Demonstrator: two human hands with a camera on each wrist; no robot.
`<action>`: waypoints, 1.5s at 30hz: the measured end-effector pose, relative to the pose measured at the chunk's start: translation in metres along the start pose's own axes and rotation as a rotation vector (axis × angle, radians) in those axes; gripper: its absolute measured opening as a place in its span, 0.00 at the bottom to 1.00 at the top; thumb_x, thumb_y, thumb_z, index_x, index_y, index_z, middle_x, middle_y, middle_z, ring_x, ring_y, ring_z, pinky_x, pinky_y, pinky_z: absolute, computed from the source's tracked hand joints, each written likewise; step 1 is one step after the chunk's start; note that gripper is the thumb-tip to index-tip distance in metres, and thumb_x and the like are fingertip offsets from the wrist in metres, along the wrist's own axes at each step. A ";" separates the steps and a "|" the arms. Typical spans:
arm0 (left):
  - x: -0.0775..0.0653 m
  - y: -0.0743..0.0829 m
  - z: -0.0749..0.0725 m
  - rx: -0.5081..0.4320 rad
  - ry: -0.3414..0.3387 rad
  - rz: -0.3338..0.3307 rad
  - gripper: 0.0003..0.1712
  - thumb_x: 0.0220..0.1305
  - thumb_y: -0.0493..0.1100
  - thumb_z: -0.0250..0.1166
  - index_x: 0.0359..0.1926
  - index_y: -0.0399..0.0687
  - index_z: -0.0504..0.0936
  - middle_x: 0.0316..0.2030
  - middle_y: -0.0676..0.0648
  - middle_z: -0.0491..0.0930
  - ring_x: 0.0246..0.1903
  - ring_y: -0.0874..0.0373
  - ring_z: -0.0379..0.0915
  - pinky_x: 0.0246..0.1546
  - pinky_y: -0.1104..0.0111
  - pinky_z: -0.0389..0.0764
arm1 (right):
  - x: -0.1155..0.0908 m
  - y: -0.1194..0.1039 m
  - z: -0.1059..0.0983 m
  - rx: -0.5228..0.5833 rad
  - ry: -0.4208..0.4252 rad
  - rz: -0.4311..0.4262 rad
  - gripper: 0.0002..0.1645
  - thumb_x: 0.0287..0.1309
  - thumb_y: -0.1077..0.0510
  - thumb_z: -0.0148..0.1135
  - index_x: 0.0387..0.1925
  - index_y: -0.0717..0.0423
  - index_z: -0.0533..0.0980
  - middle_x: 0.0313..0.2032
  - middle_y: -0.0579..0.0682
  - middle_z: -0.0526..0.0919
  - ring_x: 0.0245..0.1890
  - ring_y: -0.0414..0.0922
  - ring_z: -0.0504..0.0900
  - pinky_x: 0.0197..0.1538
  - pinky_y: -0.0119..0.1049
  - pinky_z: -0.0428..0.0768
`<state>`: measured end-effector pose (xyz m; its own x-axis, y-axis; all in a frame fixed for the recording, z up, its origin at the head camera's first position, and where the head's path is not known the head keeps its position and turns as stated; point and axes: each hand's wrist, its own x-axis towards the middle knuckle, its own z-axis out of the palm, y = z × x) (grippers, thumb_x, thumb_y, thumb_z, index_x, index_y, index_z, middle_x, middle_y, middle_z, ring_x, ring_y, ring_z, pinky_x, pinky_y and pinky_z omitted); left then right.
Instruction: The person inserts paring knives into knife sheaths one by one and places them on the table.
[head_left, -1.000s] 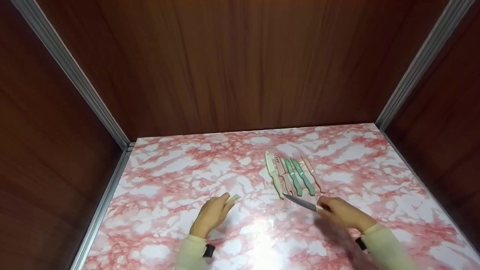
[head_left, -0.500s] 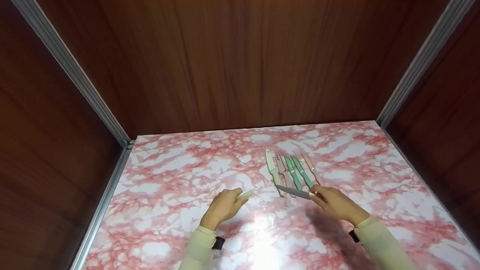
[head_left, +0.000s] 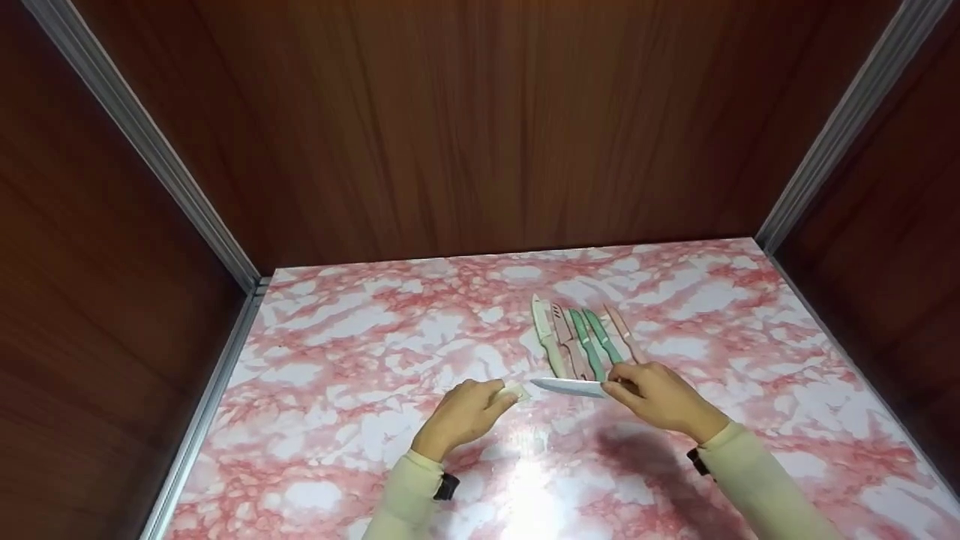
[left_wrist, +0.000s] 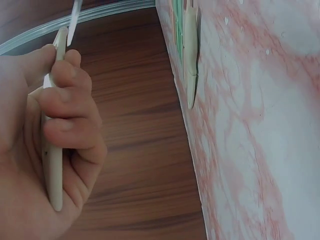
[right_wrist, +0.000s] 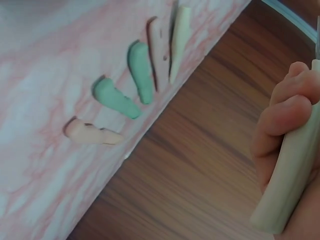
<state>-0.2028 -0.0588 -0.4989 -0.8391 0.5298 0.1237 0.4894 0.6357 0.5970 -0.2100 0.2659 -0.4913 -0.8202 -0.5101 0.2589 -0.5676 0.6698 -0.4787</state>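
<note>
My right hand (head_left: 660,397) grips the cream handle (right_wrist: 287,175) of a kitchen knife. Its bare grey blade (head_left: 568,386) points left, towards my other hand. In my left hand (head_left: 466,416) I hold a flat cream blade sheath (left_wrist: 53,170), fingers curled round it and thumb on its side. The blade's tip (left_wrist: 74,25) is right at the sheath's end in the left wrist view, while a small gap shows between them in the head view. Just beyond the hands lies a row of sheathed knives, a cream knife (head_left: 549,334) at its left end.
Beside the cream knife lie a pink one (head_left: 564,337), two green knives (head_left: 587,341) and a peach one (head_left: 621,330), handles towards me. They rest on a red-and-white marbled tabletop (head_left: 337,390). Dark wood panels (head_left: 480,135) stand behind and at both sides.
My left hand has moved right and slightly up with the sheath. My right hand has come left and up, turning the blade nearly level, so blade tip and sheath are now close together.
</note>
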 end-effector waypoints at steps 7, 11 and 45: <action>0.004 0.003 -0.002 0.004 -0.002 0.003 0.21 0.70 0.57 0.51 0.22 0.53 0.66 0.15 0.58 0.54 0.16 0.66 0.49 0.18 0.73 0.55 | 0.007 -0.006 -0.003 0.008 -0.018 -0.020 0.09 0.65 0.45 0.55 0.33 0.42 0.76 0.18 0.33 0.67 0.15 0.31 0.59 0.23 0.30 0.64; 0.004 0.004 -0.003 -0.005 0.002 -0.001 0.21 0.70 0.57 0.51 0.22 0.53 0.66 0.15 0.58 0.54 0.15 0.66 0.48 0.18 0.73 0.55 | 0.008 -0.007 -0.005 0.013 -0.021 -0.044 0.09 0.66 0.46 0.55 0.33 0.43 0.77 0.18 0.33 0.68 0.15 0.31 0.59 0.22 0.30 0.64; 0.004 0.001 -0.005 -0.020 0.008 -0.042 0.22 0.70 0.58 0.50 0.21 0.53 0.65 0.15 0.58 0.54 0.15 0.66 0.47 0.17 0.73 0.54 | 0.010 -0.005 -0.005 0.000 -0.025 -0.081 0.08 0.65 0.47 0.56 0.33 0.43 0.77 0.17 0.32 0.67 0.15 0.30 0.58 0.22 0.29 0.63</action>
<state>-0.2067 -0.0592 -0.4944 -0.8608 0.4983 0.1039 0.4486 0.6463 0.6172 -0.2158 0.2600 -0.4824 -0.7697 -0.5760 0.2754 -0.6319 0.6259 -0.4570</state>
